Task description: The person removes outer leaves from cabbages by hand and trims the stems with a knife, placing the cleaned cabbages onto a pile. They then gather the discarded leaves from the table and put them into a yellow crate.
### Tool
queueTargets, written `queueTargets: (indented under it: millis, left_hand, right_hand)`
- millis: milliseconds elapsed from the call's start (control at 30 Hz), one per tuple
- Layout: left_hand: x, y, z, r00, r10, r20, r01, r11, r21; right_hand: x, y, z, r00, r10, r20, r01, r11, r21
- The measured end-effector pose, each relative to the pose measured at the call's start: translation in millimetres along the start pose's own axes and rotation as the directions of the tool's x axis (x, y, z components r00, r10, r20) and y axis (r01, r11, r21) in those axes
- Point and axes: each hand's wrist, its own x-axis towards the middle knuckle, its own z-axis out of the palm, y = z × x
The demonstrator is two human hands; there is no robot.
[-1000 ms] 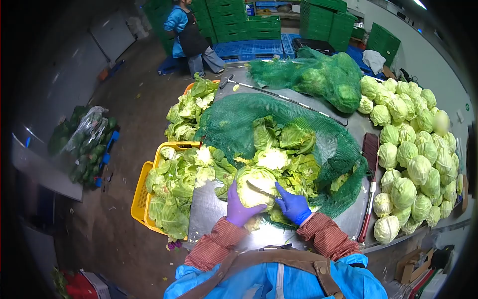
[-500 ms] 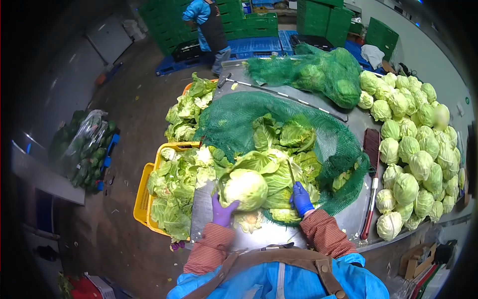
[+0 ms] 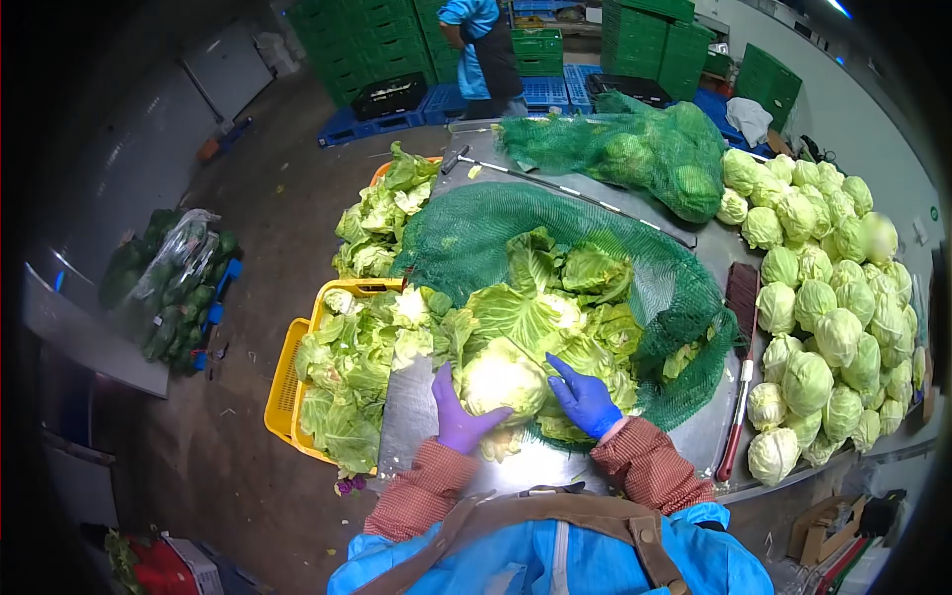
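Observation:
In front of me a pale, trimmed cabbage [image 3: 504, 380] rests among loose leaves on the metal table. My left hand [image 3: 459, 415], in a purple glove, is curved around its left side, thumb across the lower front. My right hand [image 3: 585, 397], in a blue glove, is at the cabbage's right side with forefinger and thumb extended. A thin dark line along the cabbage's upper right edge looks like the blade of a knife [image 3: 526, 354] in this hand; its handle is hidden. Large outer leaves [image 3: 516, 315] lie behind the cabbage, on an opened green net bag [image 3: 476, 223].
Many trimmed cabbages [image 3: 808, 382] are piled on the right, beside a red-handled brush [image 3: 736, 397]. Yellow crates [image 3: 288, 382] of leaves stand left. A filled net bag [image 3: 664, 159] and a thin rod [image 3: 575, 190] lie farther back. A person [image 3: 486, 55] stands beyond the table.
My right hand has moved left and up to the cabbage, its fingers extending; the knife has swung from upright to slanting left. The cabbage has shifted slightly right. The person behind has moved right.

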Motion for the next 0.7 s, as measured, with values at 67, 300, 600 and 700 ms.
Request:
queueTargets:
  millis: [67,300,600,700]
  left_hand:
    - [-6,-6,4,0.983,-0.178,-0.047,0.155,0.939,-0.308]
    - [-33,-37,-14,0.651,-0.754,-0.081,0.503,0.509,-0.698]
    - [-79,-24,32,0.971,-0.236,-0.028,0.226,0.954,-0.200]
    - [-65,1,27,0.929,-0.367,-0.059,0.323,0.876,-0.358]
  right_hand:
    - [9,9,7,0.995,0.057,0.083,-0.058,0.998,0.018]
    - [19,9,26,0.991,0.009,0.134,-0.017,0.998,0.054]
    - [11,2,28,0.975,0.084,0.204,-0.098,0.993,0.060]
    - [6,14,37,0.993,0.072,0.094,-0.087,0.983,0.160]
